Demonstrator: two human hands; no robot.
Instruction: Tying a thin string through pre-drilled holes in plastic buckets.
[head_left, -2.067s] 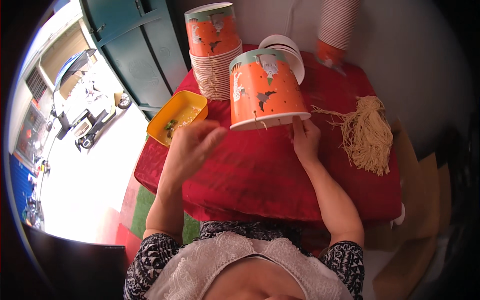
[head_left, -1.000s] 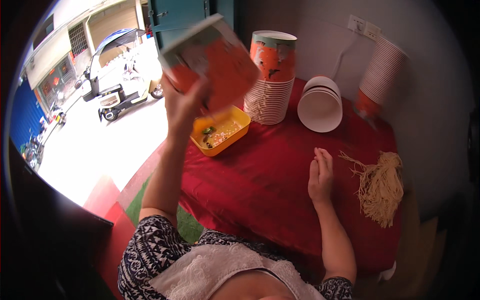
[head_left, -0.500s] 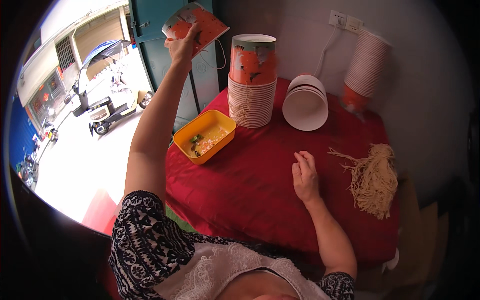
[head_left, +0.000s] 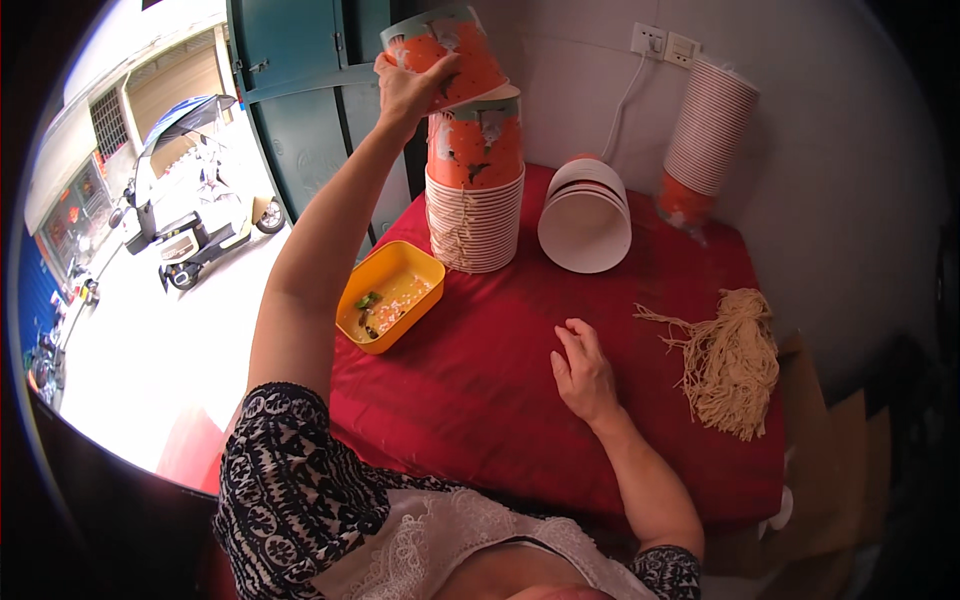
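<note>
My left hand [head_left: 406, 96] is raised at the far left, gripping an orange and green paper bucket [head_left: 462, 52] by its side. That bucket is tipped and overlaps the top of a tall stack of nested paper buckets [head_left: 474, 215], with cords hanging along the stack's rims. Whether the two touch I cannot tell. My right hand [head_left: 585, 372] hovers over or rests on the red tablecloth [head_left: 480, 370], thumb and fingers slightly curled and apart, with nothing in it. Beyond it a few nested buckets [head_left: 585, 232] lie on their side, white insides facing me.
A yellow plastic tub [head_left: 378, 345] with small bits inside stands on the left. At the right lies a bundle of beige cords [head_left: 735, 370]. Another stack of buckets [head_left: 710, 130] leans by the wall, below sockets [head_left: 665, 45]. A teal metal door [head_left: 300, 130] borders the doorway.
My left hand has brought the bucket rightward, from beside the tall stack to over its top. My right hand's fingers have spread a little. The whole view has shifted slightly.
</note>
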